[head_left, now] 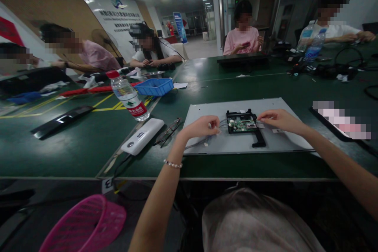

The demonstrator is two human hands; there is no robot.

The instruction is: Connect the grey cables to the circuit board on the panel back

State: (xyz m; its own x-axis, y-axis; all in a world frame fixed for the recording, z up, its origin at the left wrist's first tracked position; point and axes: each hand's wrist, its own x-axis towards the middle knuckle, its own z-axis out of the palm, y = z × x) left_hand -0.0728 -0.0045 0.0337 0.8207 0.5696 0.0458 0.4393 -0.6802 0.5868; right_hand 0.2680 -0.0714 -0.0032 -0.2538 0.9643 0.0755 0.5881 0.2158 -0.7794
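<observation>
A flat grey panel (203,111) lies on the green table. On its middle sits a black plastic bracket (260,139) around a green circuit board (243,125). Just left of the board, my left hand (205,126) has its fingers curled closed on thin grey cables (223,123) that run towards the board. My right hand (276,120) is at the bracket's right edge with thumb and fingers pinched together. A small pale strip (260,125) shows below those fingertips; whether they grip it I cannot tell.
To the left are a white power bank (143,136), eyeglasses (169,132), a water bottle (130,98) and a blue tray (155,86). A phone (339,124) lies at the right. A pink basket (85,224) stands below the table edge. Several people sit around the table.
</observation>
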